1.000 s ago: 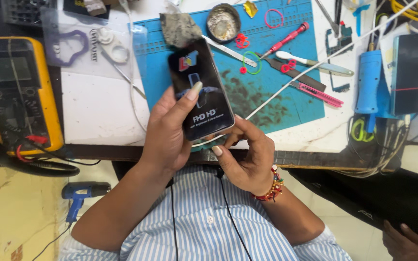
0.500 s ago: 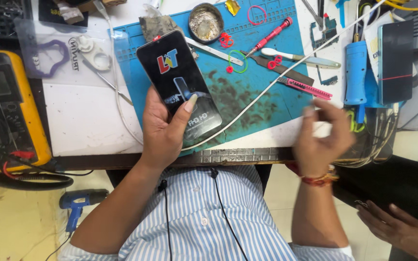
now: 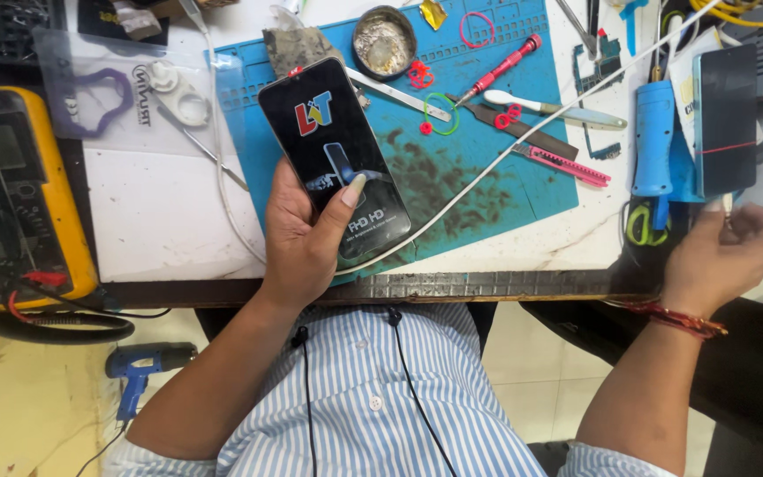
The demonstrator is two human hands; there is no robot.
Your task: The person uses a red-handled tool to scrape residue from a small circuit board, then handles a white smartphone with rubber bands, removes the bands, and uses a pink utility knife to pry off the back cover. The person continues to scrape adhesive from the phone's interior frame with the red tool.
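The left hand [image 3: 302, 238] is clamped on the phone [image 3: 335, 159], held screen-up above the bench's [image 3: 161, 221] front edge, over the blue mat [image 3: 487, 177]. The right hand [image 3: 721, 256] sits well apart at the right edge, fingers curled; whether it grips anything cannot be told.

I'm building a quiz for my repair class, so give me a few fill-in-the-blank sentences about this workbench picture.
1. The left hand holds a black ____, screen up.
2. The work mat under the tools is ____ in colour.
3. The screwdriver on the mat has a ____ handle.
4. The right hand is at the table's ____ edge.

Missing words: phone; blue; red; right
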